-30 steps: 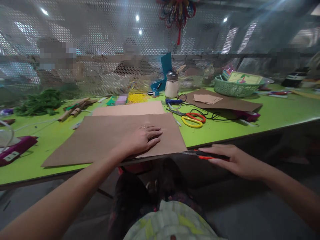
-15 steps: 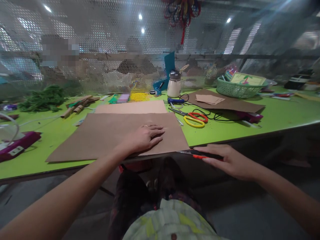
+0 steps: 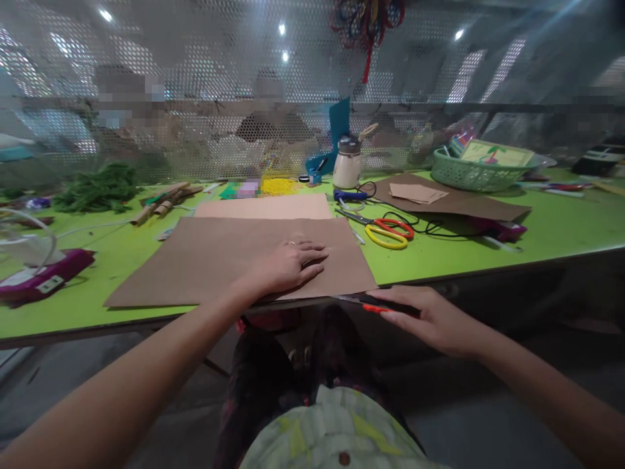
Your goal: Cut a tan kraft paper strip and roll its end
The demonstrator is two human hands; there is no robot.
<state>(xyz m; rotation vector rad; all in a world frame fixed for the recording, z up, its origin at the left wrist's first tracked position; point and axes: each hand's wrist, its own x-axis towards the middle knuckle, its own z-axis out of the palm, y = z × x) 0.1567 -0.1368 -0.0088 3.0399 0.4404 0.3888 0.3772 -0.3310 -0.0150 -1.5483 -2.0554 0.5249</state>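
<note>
A large sheet of brown kraft paper lies on the green table, its near edge along the table's front edge. My left hand rests flat on it, palm down with fingers stretched out to the right. Below the sheet's near right corner, my right hand is closed around a utility knife with a black and red handle. Its thin metal blade points left and lies along the paper's near edge; the tip is partly hidden there. A lighter tan sheet shows from under the brown one's far side.
Scissors with red and yellow handles lie right of the paper, by a blue-handled tool and black cord. Farther back are a white jar, brown card and a green basket. A purple power strip lies left.
My right hand and the knife have moved left along the paper's near edge. My left hand stays flat on the sheet. The camera view has shifted slightly.
</note>
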